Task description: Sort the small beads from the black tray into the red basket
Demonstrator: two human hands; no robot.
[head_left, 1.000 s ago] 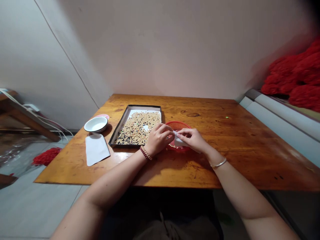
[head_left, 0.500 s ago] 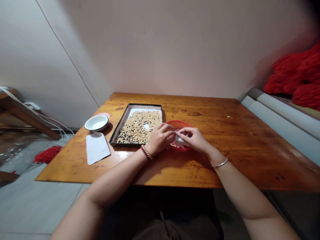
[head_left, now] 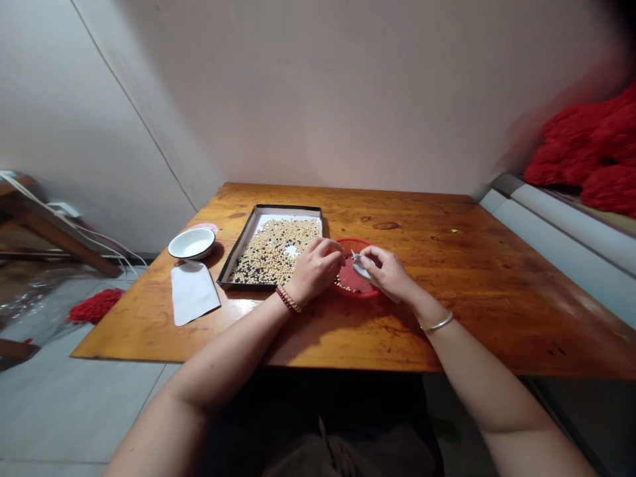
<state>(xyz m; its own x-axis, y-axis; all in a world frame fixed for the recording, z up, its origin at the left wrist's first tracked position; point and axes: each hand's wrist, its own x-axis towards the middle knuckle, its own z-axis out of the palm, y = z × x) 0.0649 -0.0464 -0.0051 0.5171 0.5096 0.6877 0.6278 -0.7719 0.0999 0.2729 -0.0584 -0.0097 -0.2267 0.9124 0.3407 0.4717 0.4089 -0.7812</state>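
The right hand (head_left: 390,273) clamps a small white piece (head_left: 366,267) between its fingertips, over the round red plastic basket (head_left: 354,281), perhaps so loose bits fall inside. The left hand (head_left: 313,270) has fingers curled close; I cannot tell whether they pinch anything. Just beside them, within reach, lies the shallow black-rimmed tray (head_left: 248,287).

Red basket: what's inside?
Small pale and dark pieces along the near left of the basket. The right hand, holding a white item, and left hand hide parts.
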